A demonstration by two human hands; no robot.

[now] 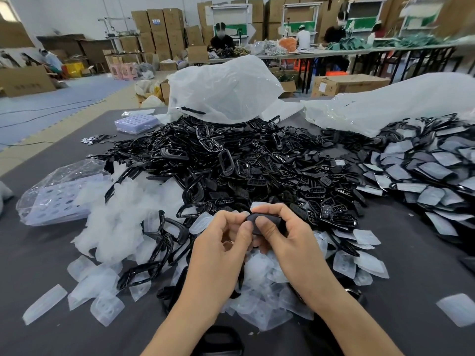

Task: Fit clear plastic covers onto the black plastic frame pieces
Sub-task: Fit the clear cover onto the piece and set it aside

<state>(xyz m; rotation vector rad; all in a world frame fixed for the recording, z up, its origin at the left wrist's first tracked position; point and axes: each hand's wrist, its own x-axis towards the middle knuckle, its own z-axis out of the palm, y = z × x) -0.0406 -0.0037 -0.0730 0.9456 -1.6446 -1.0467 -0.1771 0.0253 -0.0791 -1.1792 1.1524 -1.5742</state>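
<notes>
Both my hands meet over the front of the table and hold one black plastic frame piece (257,219) between them. My left hand (226,237) pinches its left end with thumb and fingers. My right hand (280,232) grips its right side, thumb pressed on top. A clear plastic cover (257,205) shows just behind the frame at my fingertips; whether it is seated on the frame is hidden. Loose clear covers (259,301) lie under my wrists. A big heap of black frames (231,160) fills the table's middle.
Covered finished pieces (421,173) are piled at the right. White plastic bags (226,91) sit behind the heap. A clear bag of punched sheets (56,196) lies at the left, and a stack of them (135,123) farther back. People work at distant tables.
</notes>
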